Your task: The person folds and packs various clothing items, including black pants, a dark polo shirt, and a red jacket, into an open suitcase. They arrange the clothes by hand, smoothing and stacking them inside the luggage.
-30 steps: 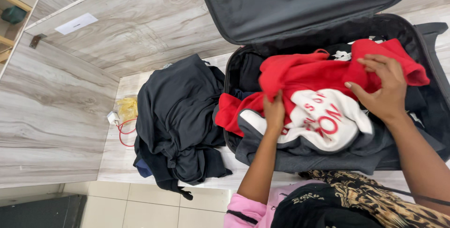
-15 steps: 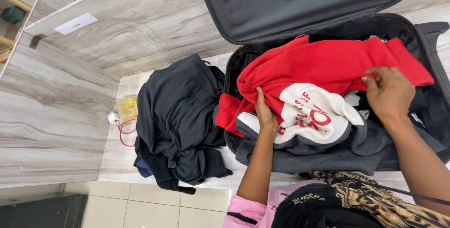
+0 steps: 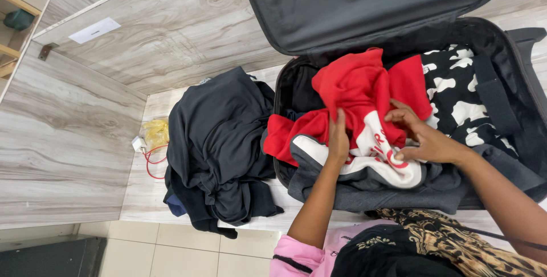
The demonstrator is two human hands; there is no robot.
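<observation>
Head | hands gripping red sweatshirt | now bunched leftward, spotted garment uncovered

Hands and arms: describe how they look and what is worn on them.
Both forearms are bare, with no watch, ring or glove visible on the left hand or right hand. A pink sleeve with a dark stripe shows at the left upper arm.

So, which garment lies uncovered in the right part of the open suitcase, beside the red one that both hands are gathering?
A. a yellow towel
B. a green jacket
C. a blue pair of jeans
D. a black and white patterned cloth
D: a black and white patterned cloth lies in the suitcase, right of the red and white garment that the left hand and right hand grip.
</observation>
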